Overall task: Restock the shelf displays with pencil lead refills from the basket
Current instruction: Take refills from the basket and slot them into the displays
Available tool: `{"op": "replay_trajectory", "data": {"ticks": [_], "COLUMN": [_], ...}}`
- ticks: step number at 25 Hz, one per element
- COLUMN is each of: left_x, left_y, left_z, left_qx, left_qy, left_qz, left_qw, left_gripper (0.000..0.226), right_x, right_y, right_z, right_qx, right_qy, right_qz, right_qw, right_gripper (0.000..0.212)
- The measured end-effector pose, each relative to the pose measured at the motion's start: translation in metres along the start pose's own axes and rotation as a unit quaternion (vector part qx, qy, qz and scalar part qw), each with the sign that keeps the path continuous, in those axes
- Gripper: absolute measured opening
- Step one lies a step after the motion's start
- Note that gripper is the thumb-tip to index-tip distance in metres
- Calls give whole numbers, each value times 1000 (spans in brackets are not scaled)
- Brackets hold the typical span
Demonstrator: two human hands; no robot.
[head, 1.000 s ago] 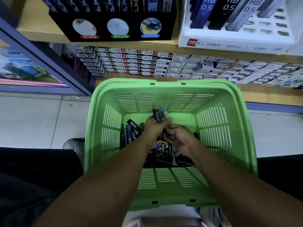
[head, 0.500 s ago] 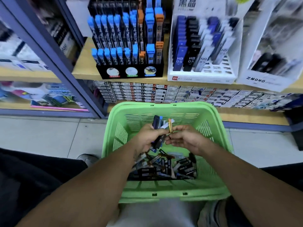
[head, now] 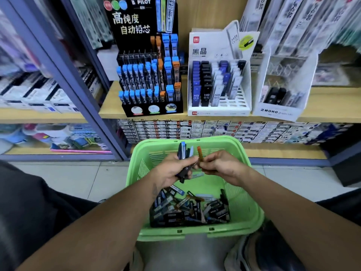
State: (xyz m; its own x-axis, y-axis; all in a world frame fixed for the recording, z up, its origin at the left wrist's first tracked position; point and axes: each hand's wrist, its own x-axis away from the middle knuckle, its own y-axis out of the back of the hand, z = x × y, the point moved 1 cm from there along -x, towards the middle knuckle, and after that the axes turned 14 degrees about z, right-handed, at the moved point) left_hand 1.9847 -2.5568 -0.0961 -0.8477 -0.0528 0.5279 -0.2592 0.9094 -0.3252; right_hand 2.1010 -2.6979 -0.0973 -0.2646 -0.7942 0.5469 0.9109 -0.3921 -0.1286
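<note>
The shelf (head: 332, 100) above the green basket (head: 252, 210) carries three displays. The black Pilot display (head: 154, 112), up and left of the basket, looks nearly full, though its upper-left row of slots seems bare. The white display (head: 218, 111), directly above the basket, holds tubes only in its rear rows, and its front slots on the right stand empty. The Mono display (head: 279, 112), up and right of the basket, holds only a few cases. So I judge the restocking well short of done.

Inside the basket a deep heap of pencil lead refills (head: 187, 210) covers the floor against the near wall, which suggests much remains to be shelved.

Above the basket's far half, the left hand (head: 172, 171) grips a fanned bunch of refills (head: 184, 153), fingers curled round them. Just right of it, the right hand (head: 220, 167) pinches a single orange refill (head: 199, 153) between thumb and fingertips, held nearly upright and close beside the bunch; whether it touches them I cannot tell.

Between the basket's far rim and the displays the air is free, so reaching up looks unhindered. The shelf's front edge and the blue upright post (head: 78, 94), left of the basket, are the edges to mind. The slots are narrow, so each tube likely needs careful aim.
</note>
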Motion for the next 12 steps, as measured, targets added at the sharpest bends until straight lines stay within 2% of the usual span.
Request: {"op": "replay_trajectory", "data": {"ticks": [1, 4, 6, 9, 12], "left_x": [3, 14, 24, 44, 69], "left_y": [2, 5, 5, 2, -2], "left_z": [-3, -20, -40, -82, -133], "left_qx": [3, -17, -55, -118, -147], "left_qy": [-6, -15, -15, -28, -54], "left_qz": [2, 31, 59, 101, 95], "left_qw": [1000, 999, 997, 987, 983], "left_gripper": [26, 20, 21, 22, 12], "right_x": [2, 15, 24, 36, 45], "right_y": [-2, -4, -5, -9, -20], "right_z": [5, 26, 47, 88, 132], "right_qx": [-2, 19, 66, 120, 176], "right_qy": [12, 46, 73, 110, 152], "right_qz": [4, 20, 49, 55, 33], "right_qw": [1000, 999, 994, 985, 972], "right_gripper": [23, 63, 71, 55, 26]}}
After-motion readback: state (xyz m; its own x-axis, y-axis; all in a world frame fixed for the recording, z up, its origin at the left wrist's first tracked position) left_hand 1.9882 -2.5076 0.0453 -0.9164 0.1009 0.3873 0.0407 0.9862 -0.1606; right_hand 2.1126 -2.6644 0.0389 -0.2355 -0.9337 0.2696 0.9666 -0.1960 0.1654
